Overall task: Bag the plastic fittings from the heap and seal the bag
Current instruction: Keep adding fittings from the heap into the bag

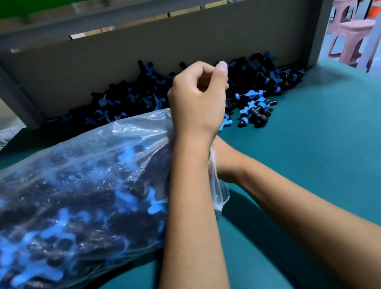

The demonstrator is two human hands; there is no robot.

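Observation:
A clear plastic bag (74, 197) full of black and blue fittings lies on its side on the green table (323, 174), its neck pointing right. The bunched neck (220, 189) emerges at my right hand (225, 166). That hand is mostly hidden behind my left forearm and seems to grip the neck. My left hand (198, 96) is raised above the bag's mouth, in front of the heap of fittings (129, 96). Its fingers are curled and its thumb is pressed to the forefinger. Nothing shows between them.
The heap lies against a grey board (147, 50) at the back of the table, inside a grey metal frame (327, 10). A few loose fittings (255, 108) lie in front of it. Pink and orange stools (350, 31) stand beyond the right edge.

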